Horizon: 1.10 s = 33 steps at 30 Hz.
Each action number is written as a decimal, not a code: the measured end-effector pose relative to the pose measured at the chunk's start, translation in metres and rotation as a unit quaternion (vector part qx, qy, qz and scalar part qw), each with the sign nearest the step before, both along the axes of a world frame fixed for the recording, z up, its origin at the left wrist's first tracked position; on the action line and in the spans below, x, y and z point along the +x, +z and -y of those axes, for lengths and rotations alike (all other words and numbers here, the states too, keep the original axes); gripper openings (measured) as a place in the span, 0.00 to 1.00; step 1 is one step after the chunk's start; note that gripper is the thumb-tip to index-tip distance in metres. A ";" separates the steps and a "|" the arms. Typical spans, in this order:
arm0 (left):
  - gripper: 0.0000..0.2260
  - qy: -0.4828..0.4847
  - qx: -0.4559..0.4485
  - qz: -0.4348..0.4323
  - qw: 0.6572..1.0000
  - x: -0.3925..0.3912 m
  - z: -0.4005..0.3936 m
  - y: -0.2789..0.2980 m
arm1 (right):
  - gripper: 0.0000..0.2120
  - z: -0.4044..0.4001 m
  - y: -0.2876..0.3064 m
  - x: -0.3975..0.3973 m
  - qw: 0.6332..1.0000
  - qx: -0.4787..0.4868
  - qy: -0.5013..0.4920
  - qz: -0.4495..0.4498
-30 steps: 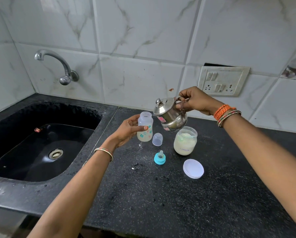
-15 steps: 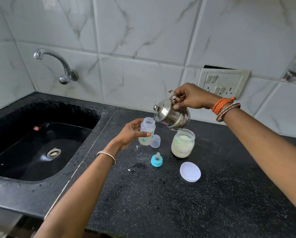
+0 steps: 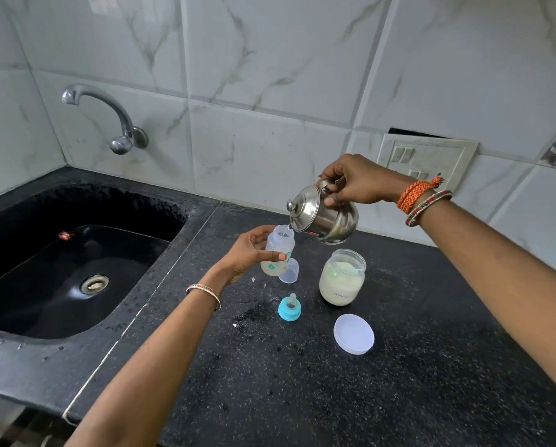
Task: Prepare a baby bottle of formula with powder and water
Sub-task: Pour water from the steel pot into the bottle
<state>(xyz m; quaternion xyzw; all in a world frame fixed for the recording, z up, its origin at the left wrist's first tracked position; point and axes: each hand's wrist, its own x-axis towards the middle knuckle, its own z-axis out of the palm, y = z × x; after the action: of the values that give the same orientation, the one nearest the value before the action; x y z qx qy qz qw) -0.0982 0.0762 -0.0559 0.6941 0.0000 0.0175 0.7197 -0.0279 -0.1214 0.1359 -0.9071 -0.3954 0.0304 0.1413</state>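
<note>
The right hand (image 3: 355, 182) grips the handle of a small steel kettle (image 3: 323, 217), tipped so its spout sits at the mouth of the baby bottle (image 3: 278, 251); the left hand (image 3: 249, 253) holds that bottle in the air, tilted, above the counter (image 3: 399, 382) beside the sink (image 3: 60, 269). The mouth is narrow; a shaky spout would send water down the bottle and over the fingers. Tipping too steeply could loosen the kettle lid. The open powder jar (image 3: 342, 277) stands just under the kettle; drips could wet the powder. Teat ring (image 3: 289, 309), clear cap (image 3: 289, 271) and jar lid (image 3: 354, 333) lie nearby.
</note>
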 end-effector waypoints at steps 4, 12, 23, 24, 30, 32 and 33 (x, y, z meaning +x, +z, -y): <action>0.33 0.006 0.000 -0.002 1.000 0.002 0.003 -0.001 | 0.13 -0.002 -0.002 0.002 1.000 -0.018 0.015 0.004; 0.25 0.019 -0.005 -0.001 1.000 -0.001 0.004 -0.006 | 0.14 0.006 -0.021 0.009 0.997 0.053 0.003 -0.058; 0.28 0.068 0.054 -0.075 0.993 -0.015 -0.008 -0.027 | 0.16 0.009 -0.109 0.007 0.893 0.315 -0.066 -0.313; 0.28 0.073 0.063 -0.082 0.992 -0.017 -0.008 -0.031 | 0.17 0.008 -0.112 0.006 0.877 0.331 -0.071 -0.340; 0.27 0.083 0.040 -0.083 0.992 -0.025 -0.005 -0.050 | 0.07 0.000 -0.121 0.005 0.811 0.396 -0.107 -0.417; 0.28 0.044 0.070 -0.088 0.993 -0.026 -0.006 -0.049 | 0.08 -0.002 -0.123 0.007 0.809 0.408 -0.130 -0.402; 0.29 0.017 0.091 -0.097 0.991 -0.025 -0.008 -0.048 | 0.08 -0.002 -0.124 0.009 0.811 0.411 -0.140 -0.392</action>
<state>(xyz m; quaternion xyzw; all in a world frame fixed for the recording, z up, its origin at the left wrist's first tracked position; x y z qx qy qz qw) -0.1232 0.0840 -0.1038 0.7552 0.0803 -0.0374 0.6495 -0.0193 -0.1193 0.0120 -0.7207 -0.1507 0.1979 0.6470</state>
